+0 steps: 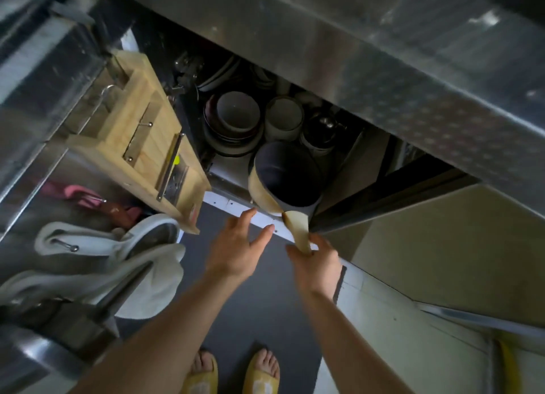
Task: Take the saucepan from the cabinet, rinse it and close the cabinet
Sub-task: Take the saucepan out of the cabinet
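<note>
A cream saucepan (287,175) with a dark inside hangs at the front edge of the open cabinet (236,193), under the steel counter. My right hand (317,261) is shut on the end of its pale handle, just below the cabinet's sill. Just left of the handle, my left hand (236,246) is open with fingers spread, touching nothing. The cabinet's right door (427,246) stands open beside my right arm.
Stacked bowls (236,119) and cups (284,116) fill the cabinet behind the saucepan. Wooden boards (141,134) hang on the open left door. A white cloth (124,264) drapes at the left. My feet in yellow slippers (233,373) stand on the dark floor.
</note>
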Demonstrator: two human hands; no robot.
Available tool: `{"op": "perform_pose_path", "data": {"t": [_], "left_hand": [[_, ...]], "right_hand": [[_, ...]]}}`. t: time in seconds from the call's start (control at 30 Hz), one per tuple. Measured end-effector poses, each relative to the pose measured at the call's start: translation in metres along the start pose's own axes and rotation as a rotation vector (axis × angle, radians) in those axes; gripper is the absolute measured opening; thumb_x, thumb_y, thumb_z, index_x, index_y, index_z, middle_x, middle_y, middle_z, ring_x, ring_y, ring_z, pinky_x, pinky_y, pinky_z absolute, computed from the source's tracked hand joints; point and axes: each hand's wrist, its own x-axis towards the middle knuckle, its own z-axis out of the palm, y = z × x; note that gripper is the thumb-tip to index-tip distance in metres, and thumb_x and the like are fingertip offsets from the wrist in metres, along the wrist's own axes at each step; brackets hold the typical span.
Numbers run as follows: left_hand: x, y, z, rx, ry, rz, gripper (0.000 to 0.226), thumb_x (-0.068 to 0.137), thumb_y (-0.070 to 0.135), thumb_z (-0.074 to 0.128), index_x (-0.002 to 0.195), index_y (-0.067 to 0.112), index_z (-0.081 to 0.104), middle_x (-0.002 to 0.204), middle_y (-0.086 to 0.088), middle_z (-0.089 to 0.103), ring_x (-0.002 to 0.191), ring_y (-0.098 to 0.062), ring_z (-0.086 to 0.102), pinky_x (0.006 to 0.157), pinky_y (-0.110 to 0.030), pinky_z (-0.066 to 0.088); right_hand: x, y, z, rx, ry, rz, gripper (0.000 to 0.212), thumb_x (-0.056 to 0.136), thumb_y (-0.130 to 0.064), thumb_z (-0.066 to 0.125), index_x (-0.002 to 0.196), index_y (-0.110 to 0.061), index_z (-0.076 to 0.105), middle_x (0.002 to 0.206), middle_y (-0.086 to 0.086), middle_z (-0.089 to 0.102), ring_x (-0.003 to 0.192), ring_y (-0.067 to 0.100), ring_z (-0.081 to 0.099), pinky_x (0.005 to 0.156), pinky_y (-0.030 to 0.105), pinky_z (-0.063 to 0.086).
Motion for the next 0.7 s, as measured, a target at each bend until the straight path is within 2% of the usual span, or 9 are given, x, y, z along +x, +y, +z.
{"op": "perform_pose_path", "data": {"t": [0.1,0.2,0.23,0.33,0.4,0.47,0.57,0.63,0.7], "left_hand": [[-0.022,0.011,-0.005,-0.273,-0.069,-0.095,0.058,0.086,0.051,0.052,0.137,0.026,0.042,0.136,-0.009,0.053,0.126,-0.026,0.049,0.104,-0.036,0.037],[-0.055,0.023,-0.016,-0.441,-0.115,-0.108,0.068,0.077,0.059,0.054,0.132,0.019,0.047,0.119,-0.017,0.061,0.116,-0.027,0.055,0.095,-0.035,0.041],[-0.069,0.026,-0.021,-0.487,-0.132,-0.107,0.070,0.075,0.060,0.053,0.132,0.019,0.046,0.115,-0.013,0.062,0.113,-0.023,0.057,0.091,-0.033,0.044],[-0.116,0.034,-0.039,-0.584,-0.153,-0.137,0.066,0.073,0.058,0.055,0.130,0.029,0.042,0.097,0.020,0.056,0.090,0.004,0.054,0.074,-0.010,0.039],[-0.146,0.038,-0.047,-0.631,-0.140,-0.182,0.069,0.071,0.057,0.066,0.124,0.017,0.047,0.080,0.009,0.058,0.078,-0.003,0.056,0.072,-0.010,0.043],[-0.173,0.044,-0.057,-0.659,-0.123,-0.234,0.058,0.071,0.044,0.071,0.117,0.014,0.055,0.083,0.001,0.064,0.083,-0.009,0.062,0.067,-0.009,0.047],[-0.202,0.059,-0.079,-0.704,-0.150,-0.311,0.034,0.075,0.026,0.073,0.105,0.021,0.058,0.092,0.005,0.067,0.085,-0.009,0.063,0.057,-0.009,0.046],[-0.216,0.069,-0.097,-0.764,-0.177,-0.348,0.032,0.077,0.011,0.072,0.104,0.018,0.057,0.089,0.000,0.066,0.080,-0.011,0.063,0.058,-0.014,0.048],[-0.232,0.082,-0.118,-0.784,-0.206,-0.355,0.032,0.079,0.005,0.070,0.104,0.018,0.054,0.083,-0.001,0.063,0.075,-0.012,0.060,0.064,-0.022,0.048]], "right_hand": [[-0.035,0.002,-0.015,0.005,-0.029,-0.002,0.038,0.073,-0.023,0.071,0.110,-0.024,0.063,0.088,0.007,0.073,0.080,0.029,0.067,0.073,0.041,0.058],[-0.072,0.004,-0.033,0.009,-0.054,-0.012,0.037,0.073,-0.023,0.072,0.108,-0.027,0.062,0.080,0.002,0.072,0.075,0.025,0.067,0.068,0.037,0.057],[-0.085,0.004,-0.040,0.010,-0.065,-0.012,0.037,0.073,-0.023,0.072,0.108,-0.029,0.062,0.078,0.000,0.071,0.074,0.023,0.066,0.068,0.036,0.056],[-0.124,0.004,-0.060,0.022,-0.082,-0.018,0.037,0.073,-0.022,0.074,0.108,-0.030,0.063,0.072,-0.013,0.064,0.072,0.013,0.064,0.070,0.034,0.057],[-0.151,0.002,-0.074,0.018,-0.091,-0.039,0.039,0.074,-0.022,0.075,0.110,-0.030,0.063,0.069,-0.019,0.060,0.067,0.005,0.062,0.067,0.028,0.057],[-0.177,-0.002,-0.088,0.007,-0.113,-0.053,0.039,0.074,-0.022,0.075,0.110,-0.029,0.063,0.068,-0.025,0.058,0.065,-0.001,0.060,0.068,0.021,0.055],[-0.211,-0.014,-0.111,0.005,-0.155,-0.054,0.039,0.076,-0.023,0.074,0.114,-0.030,0.063,0.074,-0.024,0.060,0.067,-0.002,0.060,0.074,0.019,0.055],[-0.234,-0.024,-0.127,0.000,-0.175,-0.078,0.038,0.077,-0.025,0.072,0.113,-0.032,0.063,0.073,-0.023,0.062,0.069,-0.002,0.062,0.073,0.017,0.055],[-0.257,-0.035,-0.143,-0.006,-0.204,-0.113,0.042,0.076,-0.025,0.071,0.116,-0.032,0.062,0.086,-0.017,0.067,0.079,0.004,0.065,0.079,0.024,0.057]]}}
